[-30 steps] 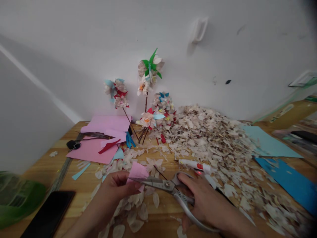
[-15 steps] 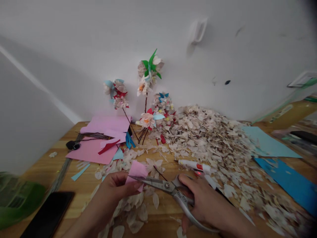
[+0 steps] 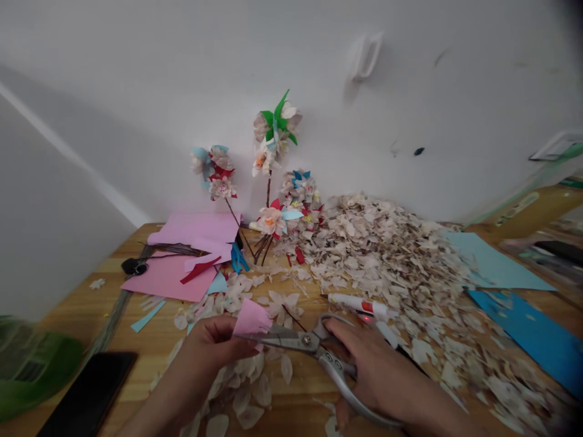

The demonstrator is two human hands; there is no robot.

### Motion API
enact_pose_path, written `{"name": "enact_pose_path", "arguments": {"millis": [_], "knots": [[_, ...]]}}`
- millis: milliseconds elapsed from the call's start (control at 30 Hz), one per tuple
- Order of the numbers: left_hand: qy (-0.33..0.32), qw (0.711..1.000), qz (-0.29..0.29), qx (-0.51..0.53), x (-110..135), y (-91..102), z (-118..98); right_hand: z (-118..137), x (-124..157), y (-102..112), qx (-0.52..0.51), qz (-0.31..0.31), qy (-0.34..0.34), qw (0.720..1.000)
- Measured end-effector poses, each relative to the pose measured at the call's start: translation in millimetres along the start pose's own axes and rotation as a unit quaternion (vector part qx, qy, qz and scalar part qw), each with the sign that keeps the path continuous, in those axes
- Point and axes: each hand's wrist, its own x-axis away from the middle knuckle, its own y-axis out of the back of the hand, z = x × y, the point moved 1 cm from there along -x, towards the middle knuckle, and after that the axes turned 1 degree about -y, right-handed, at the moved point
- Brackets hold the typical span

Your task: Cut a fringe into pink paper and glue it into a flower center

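Note:
Between thumb and fingers, my left hand [image 3: 218, 346] pinches a small piece of pink paper [image 3: 251, 318] whose right edge has fine cuts in it. My right hand [image 3: 364, 358] is wrapped round the handles of silver scissors [image 3: 310, 343]. The blades point left and lie across the pink paper, close to my left fingertips. Pale dried petals [image 3: 250, 388] are scattered on the table beneath both hands. A thin dark twig [image 3: 294, 317] lies just beyond the blades.
Petal flowers on stems [image 3: 268, 188] lean against the wall. A large petal heap [image 3: 373, 237] fills the back right. Pink sheets [image 3: 195, 224] are at back left, blue card [image 3: 528, 334] at right. A glue gun [image 3: 359, 303], a phone [image 3: 88, 391] and a green bottle [image 3: 36, 364] surround the hands.
The scissors have shifted slightly to the right along the pink paper, and their handles have spread a little. The pink paper has tilted slightly in my left hand.

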Motion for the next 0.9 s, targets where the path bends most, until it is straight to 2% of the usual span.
{"name": "enact_pose_path", "arguments": {"millis": [633,900], "knots": [[0.006,1.0,0.008,0.025,-2.2,-0.4,3.0,0.4,-2.3,-0.8,0.036,-0.028,0.008,0.999],[-0.009,0.999,0.04,-0.004,-3.4,1.4,1.9,-5.7,-0.9,-5.7,0.027,-0.007,-0.037,0.999]]}}
